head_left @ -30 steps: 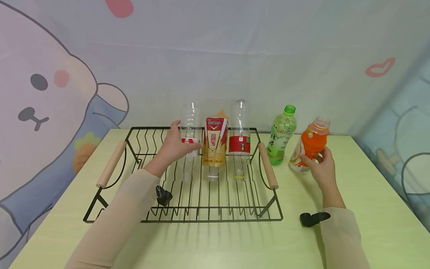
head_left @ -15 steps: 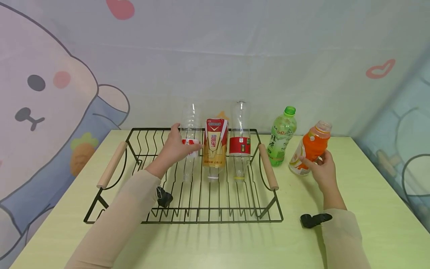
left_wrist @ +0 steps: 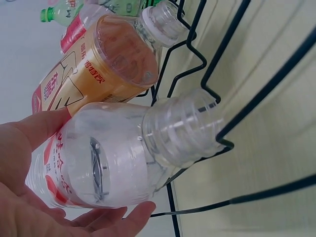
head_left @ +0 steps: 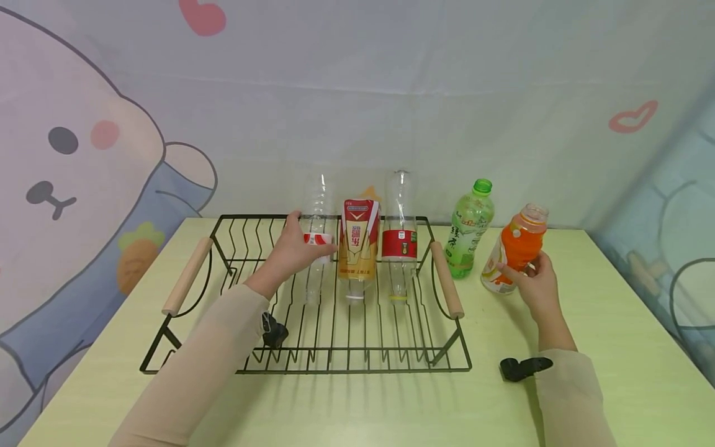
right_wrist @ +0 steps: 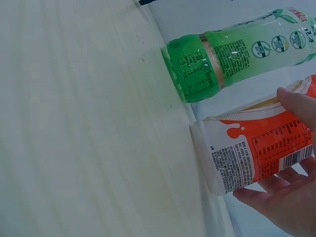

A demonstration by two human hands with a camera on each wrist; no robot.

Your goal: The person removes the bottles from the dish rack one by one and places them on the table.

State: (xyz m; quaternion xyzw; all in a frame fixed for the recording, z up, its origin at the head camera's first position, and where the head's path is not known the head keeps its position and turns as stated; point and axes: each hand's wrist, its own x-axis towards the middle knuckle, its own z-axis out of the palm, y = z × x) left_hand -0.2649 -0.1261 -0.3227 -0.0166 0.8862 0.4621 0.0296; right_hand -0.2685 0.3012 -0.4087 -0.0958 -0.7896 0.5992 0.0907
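My left hand [head_left: 290, 251] holds a clear plastic bottle [left_wrist: 108, 163] with a red-and-white label, thumb on one side and fingers on the other. This bottle is upside down in a black wire rack [head_left: 357, 372], its open neck against the wires. My right hand [head_left: 539, 285] grips an orange-labelled drink bottle [head_left: 519, 242] at its side. It leans a little to the right, uncapped, its base at the table. Left of it a green tea bottle [head_left: 468, 233] stands upright and uncapped.
Two more bottles stand neck down in the rack: one with a red-and-gold label [head_left: 359, 242] and a clear one with a red label [head_left: 399, 243]. Wooden handles [head_left: 447, 279] flank the rack. A patterned curtain [head_left: 335, 93] hangs behind the table [head_left: 436, 410].
The orange-labelled bottle in my right hand tipped slightly further right, then came back a little. My left hand and the bottles in the rack stay in place.
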